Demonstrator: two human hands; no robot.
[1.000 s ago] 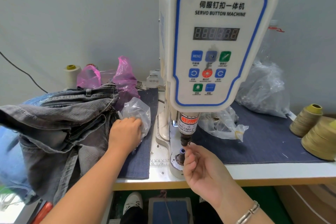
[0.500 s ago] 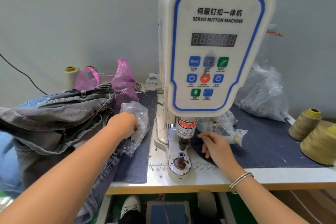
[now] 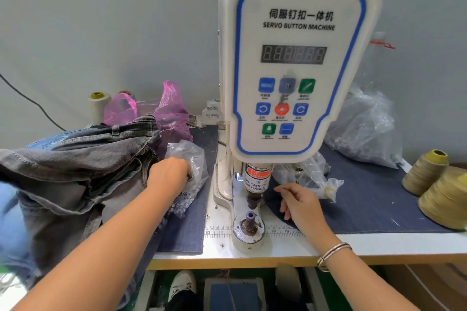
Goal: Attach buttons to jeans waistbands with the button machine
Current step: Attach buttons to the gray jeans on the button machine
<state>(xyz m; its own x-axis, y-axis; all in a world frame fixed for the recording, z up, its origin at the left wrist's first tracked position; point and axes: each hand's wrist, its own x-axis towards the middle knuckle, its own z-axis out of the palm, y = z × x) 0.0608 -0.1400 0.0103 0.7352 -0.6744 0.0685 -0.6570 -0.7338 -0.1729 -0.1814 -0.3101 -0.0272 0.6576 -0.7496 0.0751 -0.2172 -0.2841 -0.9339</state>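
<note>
White bench [image 3: 379, 245] carries everything, part covered by dark blue denim mats [image 3: 374, 199]. Servo button machine [image 3: 295, 63] stands upright at centre, white housing with blue-edged control panel, display unlit. Heap of grey jeans [image 3: 75, 174] lies on the left end of the bench and hangs over its front edge, a waistband with belt loop showing on top. Large clear plastic bag [image 3: 366, 131] sits behind and right of the machine; pink plastic bag [image 3: 171, 111] behind the jeans. Two olive thread cones [image 3: 444, 197] at far right, a cream spool [image 3: 97, 108] at back left. Left hand [image 3: 168, 177] reaches into a small clear bag [image 3: 192, 166] just beside the jeans, fingers curled into the plastic and gripping it; whether it pinches a button inside, cannot tell. Right hand [image 3: 300, 203] rests on the denim mat just right of the machine's punch, fingers loosely bent, holding nothing; bracelet on that wrist. Lower die [image 3: 249, 231] sits on its round base below the punch, a small purple-tipped post upright on it. Foot pedal [image 3: 232, 293] under the bench.
</note>
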